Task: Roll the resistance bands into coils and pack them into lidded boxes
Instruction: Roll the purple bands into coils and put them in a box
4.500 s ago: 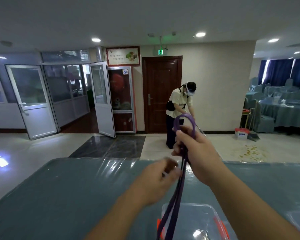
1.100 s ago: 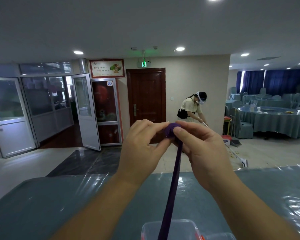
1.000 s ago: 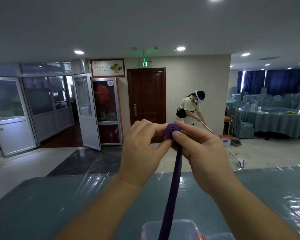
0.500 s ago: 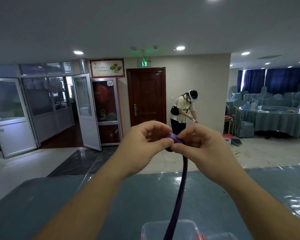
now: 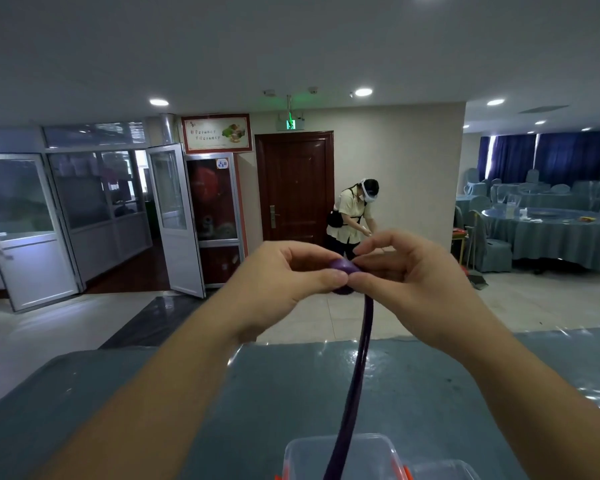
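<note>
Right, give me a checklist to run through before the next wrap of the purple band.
1. Both hands on the coil: left hand and right hand pinch the small purple rubber coil - ok.
2. Tail free: the purple band's unrolled length hangs straight down - ok.
3. Tail untwisted: cannot tell.
4. Box ready: clear plastic box with orange clips stands below on the blue-grey covered table - ok.
5. Coil tightness: hidden by fingers - cannot tell.
</note>
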`<state>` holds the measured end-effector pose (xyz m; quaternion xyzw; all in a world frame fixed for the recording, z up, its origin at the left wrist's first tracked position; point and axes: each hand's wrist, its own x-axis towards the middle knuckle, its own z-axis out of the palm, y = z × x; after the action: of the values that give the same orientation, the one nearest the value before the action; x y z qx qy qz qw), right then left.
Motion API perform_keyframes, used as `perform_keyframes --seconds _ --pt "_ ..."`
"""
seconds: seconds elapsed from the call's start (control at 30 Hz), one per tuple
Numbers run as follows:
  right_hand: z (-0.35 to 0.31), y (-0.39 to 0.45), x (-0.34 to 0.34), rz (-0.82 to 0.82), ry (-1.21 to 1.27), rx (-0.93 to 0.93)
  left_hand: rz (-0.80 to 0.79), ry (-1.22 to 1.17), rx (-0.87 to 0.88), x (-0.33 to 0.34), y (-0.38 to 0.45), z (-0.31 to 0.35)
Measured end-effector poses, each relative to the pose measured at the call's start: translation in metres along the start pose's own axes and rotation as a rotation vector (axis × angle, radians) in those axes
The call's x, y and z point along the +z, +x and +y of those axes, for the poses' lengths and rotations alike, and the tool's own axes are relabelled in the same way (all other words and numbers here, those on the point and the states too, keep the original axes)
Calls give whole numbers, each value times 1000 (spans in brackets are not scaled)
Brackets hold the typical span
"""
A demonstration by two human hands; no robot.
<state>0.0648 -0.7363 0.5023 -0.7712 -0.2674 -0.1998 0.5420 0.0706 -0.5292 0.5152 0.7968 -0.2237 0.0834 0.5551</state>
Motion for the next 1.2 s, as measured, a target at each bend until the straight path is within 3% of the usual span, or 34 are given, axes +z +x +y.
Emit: perform_keyframes --seconds 0.1,0.23,0.3,0.4,0.47,0.6,0.7,0.77,0.87,0.93,1.1,1.2 --pt "-1 -1 6 119 160 -48 48 -257 14 3 0 3" --pt "2 -5 13 146 306 -38 117 -543 2 18 0 -6" --pt "2 -5 9 111 212 -30 124 -438 -4 17 -1 -8" --pt "-1 -6 -1 -45 -59 -37 44 48 3 6 -3 -5" --pt "-2 -5 -5 -94 -118 -26 -14 170 -6 1 -4 -3" --pt "4 -7 3 120 142 -24 47 -263 -20 14 -4 -7" --pt "8 -9 10 183 235 -17 67 -555 -64 27 -1 -13" --pt "9 -8 5 152 166 9 43 -517 -106 27 0 -15" --pt "9 -7 -6 25 -28 32 17 -49 -73 18 1 -11" --pt "8 -6 -9 -6 -39 20 23 37 -31 15 2 -8" --pt "14 -7 -2 181 224 -6 75 -483 -62 31 3 -5" --pt "14 -7 1 163 297 17 107 -493 -72 35 5 -9"
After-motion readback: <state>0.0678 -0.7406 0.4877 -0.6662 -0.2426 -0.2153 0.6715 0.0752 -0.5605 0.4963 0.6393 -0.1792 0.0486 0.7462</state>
